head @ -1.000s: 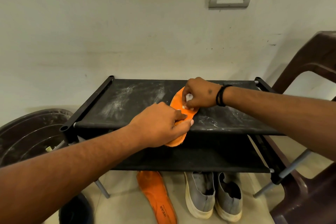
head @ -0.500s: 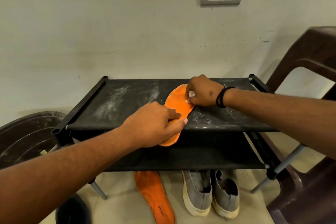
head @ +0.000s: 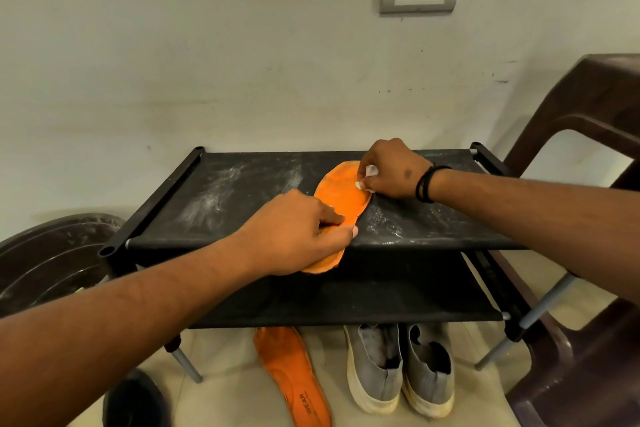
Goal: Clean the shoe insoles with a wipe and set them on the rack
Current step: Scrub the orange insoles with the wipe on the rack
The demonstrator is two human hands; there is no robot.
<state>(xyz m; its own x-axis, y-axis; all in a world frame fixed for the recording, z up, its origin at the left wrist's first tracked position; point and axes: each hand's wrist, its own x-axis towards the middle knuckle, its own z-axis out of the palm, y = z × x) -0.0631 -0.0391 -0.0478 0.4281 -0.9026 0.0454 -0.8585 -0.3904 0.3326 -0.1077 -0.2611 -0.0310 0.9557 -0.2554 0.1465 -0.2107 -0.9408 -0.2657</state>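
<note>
- I judge the wiping step is under way on one orange insole [head: 341, 198], which lies on the dusty top shelf of the black rack [head: 214, 198], its heel end hanging past the front edge.
- My right hand [head: 393, 168] works at the toe end; its fingers are curled together and pinch a small white wipe [head: 367, 177] against the insole's right edge.
- My left hand [head: 294, 232] pins the heel half: thumb and forefinger are drawn together on the orange surface, the other fingers curled under, so I read it as a pinch-and-press hold.
- The second insole [head: 294, 378] lies on the floor under the rack, just beside a pair of grey shoes [head: 398, 367], untouched.
- Next, I reckon the wipe must travel down the insole toward the heel, which calls for the left hand to shift its hold without letting the overhanging end tip off.
</note>
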